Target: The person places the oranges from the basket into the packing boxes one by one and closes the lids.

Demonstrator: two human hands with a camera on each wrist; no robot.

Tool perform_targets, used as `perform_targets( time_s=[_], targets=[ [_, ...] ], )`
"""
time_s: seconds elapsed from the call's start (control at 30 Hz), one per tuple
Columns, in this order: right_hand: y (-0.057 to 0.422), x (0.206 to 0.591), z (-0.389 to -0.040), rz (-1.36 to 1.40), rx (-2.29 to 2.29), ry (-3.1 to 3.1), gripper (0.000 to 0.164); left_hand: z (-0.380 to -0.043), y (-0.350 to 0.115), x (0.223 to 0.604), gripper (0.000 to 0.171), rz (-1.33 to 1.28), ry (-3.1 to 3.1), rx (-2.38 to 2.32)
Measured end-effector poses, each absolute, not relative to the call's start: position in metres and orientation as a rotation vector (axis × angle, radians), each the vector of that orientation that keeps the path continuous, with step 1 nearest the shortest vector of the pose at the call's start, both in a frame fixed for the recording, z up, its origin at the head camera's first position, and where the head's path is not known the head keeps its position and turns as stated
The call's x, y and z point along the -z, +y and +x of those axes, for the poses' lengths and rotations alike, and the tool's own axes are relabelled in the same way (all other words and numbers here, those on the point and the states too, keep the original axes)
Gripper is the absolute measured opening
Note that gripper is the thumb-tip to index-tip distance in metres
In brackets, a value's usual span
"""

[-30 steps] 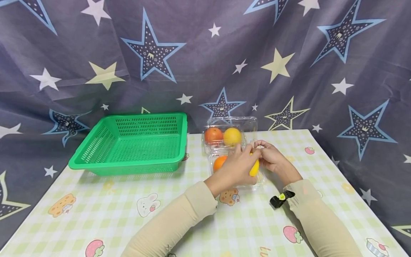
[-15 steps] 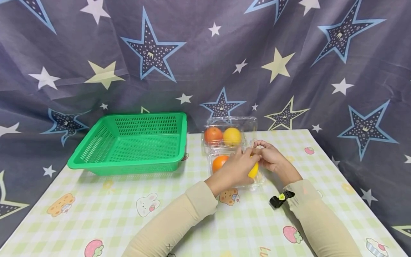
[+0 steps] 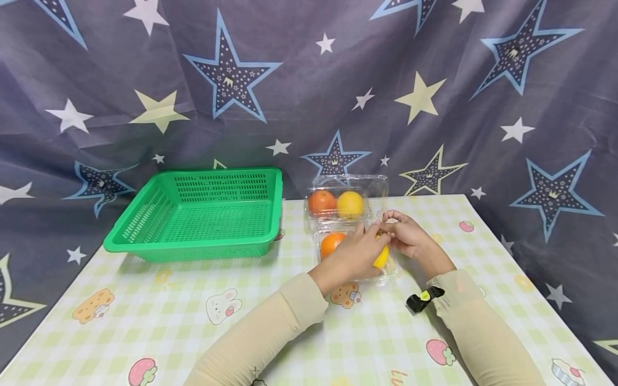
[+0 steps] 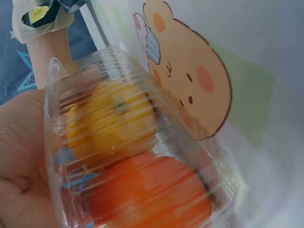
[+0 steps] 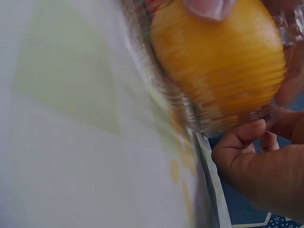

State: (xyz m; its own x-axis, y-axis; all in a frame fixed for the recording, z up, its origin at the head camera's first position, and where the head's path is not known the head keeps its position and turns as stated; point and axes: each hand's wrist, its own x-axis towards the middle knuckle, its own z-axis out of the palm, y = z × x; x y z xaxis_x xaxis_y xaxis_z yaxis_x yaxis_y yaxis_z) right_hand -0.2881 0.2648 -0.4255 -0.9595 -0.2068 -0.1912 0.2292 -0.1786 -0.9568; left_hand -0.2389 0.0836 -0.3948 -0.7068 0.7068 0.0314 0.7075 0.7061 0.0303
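Observation:
A clear plastic clamshell box [image 3: 322, 262] stands on the table, holding an orange fruit [image 3: 332, 244] and a yellow fruit [image 3: 381, 258]. My left hand [image 3: 354, 252] reaches over its right end and grips it; in the right wrist view the thumb tip [image 5: 209, 8] presses on the wall in front of the yellow fruit. My right hand [image 3: 407, 234] pinches the box's edge at the far right corner, thumb against fingers, as the right wrist view shows. Ribbed plastic covers both fruits in the left wrist view. The left hand hides part of the box top.
Just behind stands a second clear box [image 3: 309, 214] with a red fruit [image 3: 322, 203] and a yellow fruit [image 3: 350, 205]. Left of the boxes is a green plastic basket [image 3: 193, 249]. A star-patterned curtain [image 3: 289, 69] hangs along the back of the checked tablecloth [image 3: 270, 311].
The left hand has dipped slightly over the box, and more of the orange fruit shows beside it. The right hand keeps its pinch at the same corner.

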Motion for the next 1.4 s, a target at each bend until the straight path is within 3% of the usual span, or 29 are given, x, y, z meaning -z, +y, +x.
perform_targets(
  time_s=[0.8, 1.4],
  targets=[
    [0.266, 0.425, -0.287, 0.042, 2.227, 1.789, 0.013, -0.249, 0.058, 0.371, 0.058, -1.149, -2.787, 0.213],
    [0.265, 0.423, -0.286, 0.062, 2.231, 1.744, 0.015, -0.280, 0.020, 0.341, 0.049, -0.821, -2.632, 0.364]
  ],
)
